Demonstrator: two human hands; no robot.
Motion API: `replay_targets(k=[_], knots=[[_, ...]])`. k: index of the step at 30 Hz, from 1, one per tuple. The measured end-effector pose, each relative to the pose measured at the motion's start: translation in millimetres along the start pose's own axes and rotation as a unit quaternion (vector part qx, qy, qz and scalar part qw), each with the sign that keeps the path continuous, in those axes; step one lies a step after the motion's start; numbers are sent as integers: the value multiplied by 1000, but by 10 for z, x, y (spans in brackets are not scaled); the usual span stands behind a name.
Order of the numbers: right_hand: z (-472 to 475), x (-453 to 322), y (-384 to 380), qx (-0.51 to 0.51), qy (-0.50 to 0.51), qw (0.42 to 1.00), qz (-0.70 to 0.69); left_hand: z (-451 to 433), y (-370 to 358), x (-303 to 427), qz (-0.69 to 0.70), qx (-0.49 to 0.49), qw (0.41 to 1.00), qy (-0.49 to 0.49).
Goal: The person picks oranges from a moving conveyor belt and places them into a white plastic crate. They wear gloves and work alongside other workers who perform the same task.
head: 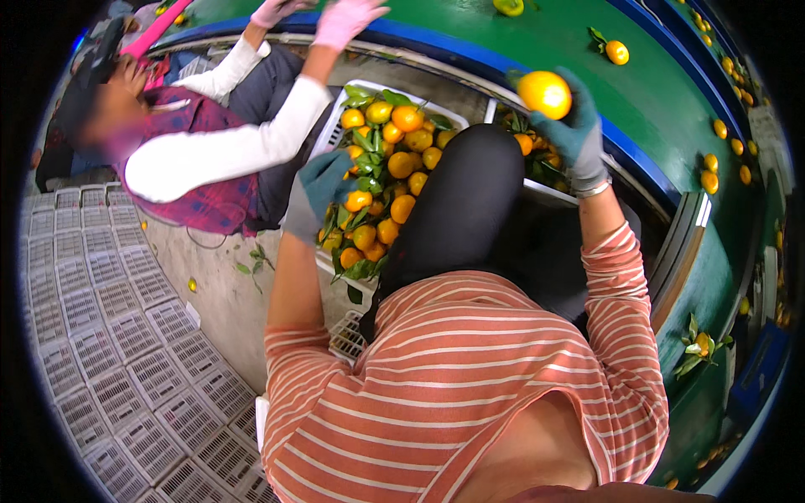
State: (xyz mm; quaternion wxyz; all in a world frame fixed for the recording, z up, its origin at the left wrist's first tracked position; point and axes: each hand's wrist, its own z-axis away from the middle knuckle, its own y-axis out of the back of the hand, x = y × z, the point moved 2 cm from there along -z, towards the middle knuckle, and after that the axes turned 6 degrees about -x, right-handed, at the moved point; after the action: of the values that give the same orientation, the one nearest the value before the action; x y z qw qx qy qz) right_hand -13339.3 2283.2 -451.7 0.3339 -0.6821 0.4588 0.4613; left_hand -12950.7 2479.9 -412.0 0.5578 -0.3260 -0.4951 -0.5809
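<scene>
My right hand [575, 126], in a grey and teal work glove, holds an orange mandarin [544, 94] up beside the blue edge of the conveyor. Gloved the same way, my left hand [321, 192] is at the left side of a white plastic crate [456, 115]. Its fingers are bent close to the fruit, and whether they grip any is hidden. Several mandarins [400, 165] with green leaves [371, 166] fill that crate. My knee covers part of it. Beyond the knee, a second white crate [550, 190] of leafy mandarins lies under my right wrist.
A green conveyor belt [566, 38] with a blue rail [635, 141] carries scattered mandarins [617, 53]. At left sits a co-worker [201, 157] in pink gloves, arms reaching towards the belt. Stacked white crates [132, 333] line the lower left. Leaves [256, 258] litter the floor.
</scene>
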Motion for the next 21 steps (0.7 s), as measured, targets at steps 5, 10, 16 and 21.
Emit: replay_targets(k=[5, 10, 16, 21], knots=[[41, -118, -1321, -227, 12, 970, 85, 964, 786, -1326, 81, 275, 947, 146], [386, -14, -2228, -376, -22, 913, 155, 1471, 789, -1921, 71, 252, 950, 171], [914, 401, -2581, -549, -38, 786, 280, 1454, 519, -2071, 56, 198, 967, 151], [951, 501, -2469, -589, -80, 738, 320, 1383, 438, -2146, -136, 222, 959, 110]])
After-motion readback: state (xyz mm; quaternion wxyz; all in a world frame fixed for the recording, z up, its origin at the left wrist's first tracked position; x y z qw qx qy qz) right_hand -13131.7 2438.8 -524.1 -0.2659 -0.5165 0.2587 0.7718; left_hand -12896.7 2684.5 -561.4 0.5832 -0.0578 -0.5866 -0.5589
